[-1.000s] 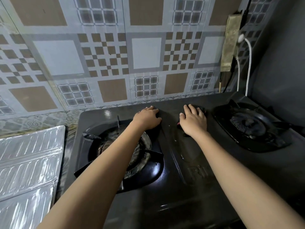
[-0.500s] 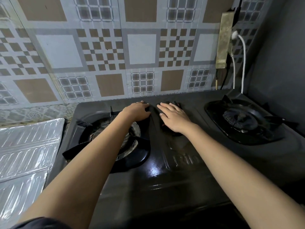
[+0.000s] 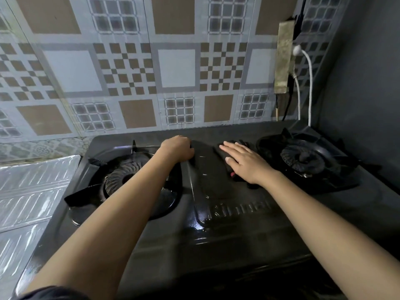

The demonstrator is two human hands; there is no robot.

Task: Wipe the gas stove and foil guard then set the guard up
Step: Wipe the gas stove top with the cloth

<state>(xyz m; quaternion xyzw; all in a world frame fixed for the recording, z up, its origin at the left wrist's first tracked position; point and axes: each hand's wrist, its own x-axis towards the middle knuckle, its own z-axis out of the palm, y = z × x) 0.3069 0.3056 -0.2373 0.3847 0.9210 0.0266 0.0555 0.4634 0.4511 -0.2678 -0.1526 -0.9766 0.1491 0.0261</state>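
Note:
The black two-burner gas stove [image 3: 238, 230] fills the middle of the view, its centre panel wet and shiny. My left hand [image 3: 178, 149] rests as a closed fist on the stove top, just right of the left burner [image 3: 127, 180]. My right hand [image 3: 246, 165] lies flat, palm down, pressing a dark cloth [image 3: 223, 151] onto the stove between the burners. A small red bit shows at the cloth's edge under the hand. The ribbed silver foil guard [image 3: 30, 191] lies flat on the counter left of the stove.
The right burner [image 3: 303, 159] with its black grate sits close beside my right hand. A patterned tile wall stands behind the stove. A power strip [image 3: 283, 57] with a white cable [image 3: 309, 83] hangs at the back right, next to a dark grey side wall.
My right hand slid the cloth left toward my left fist, then back to the right. The left fist has stayed in place on the stove.

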